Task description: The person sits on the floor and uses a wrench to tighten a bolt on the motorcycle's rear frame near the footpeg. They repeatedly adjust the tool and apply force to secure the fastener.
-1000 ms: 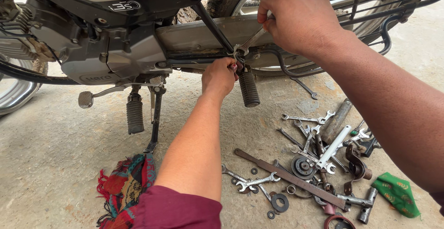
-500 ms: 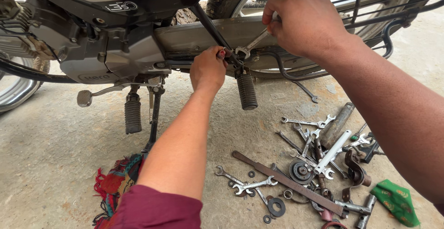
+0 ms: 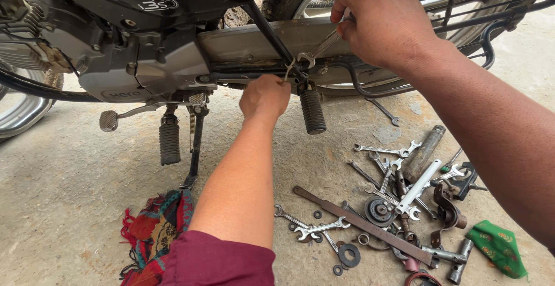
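A motorcycle (image 3: 144,60) stands side-on in front of me, its grey chain cover (image 3: 254,43) running across the middle. My right hand (image 3: 384,26) grips a silver spanner (image 3: 317,50) whose head sits on a fastener just above the rear footpeg (image 3: 312,110). My left hand (image 3: 265,96) is closed under the frame right beside that footpeg, its fingers around something small that I cannot make out. The two hands are a short way apart, with the spanner's head between them.
Several spanners (image 3: 384,167), a long rusty flat bar (image 3: 361,223), washers, a white-handled tool (image 3: 421,183) and a green cloth (image 3: 498,247) lie on the concrete at right. A multicoloured rag (image 3: 155,228) lies by the side stand (image 3: 193,147). Front footpeg (image 3: 169,141) hangs at left.
My left hand has shifted slightly along the frame by the rear footpeg. My right hand has swung the spanner handle a little upward. The view has drifted slightly.
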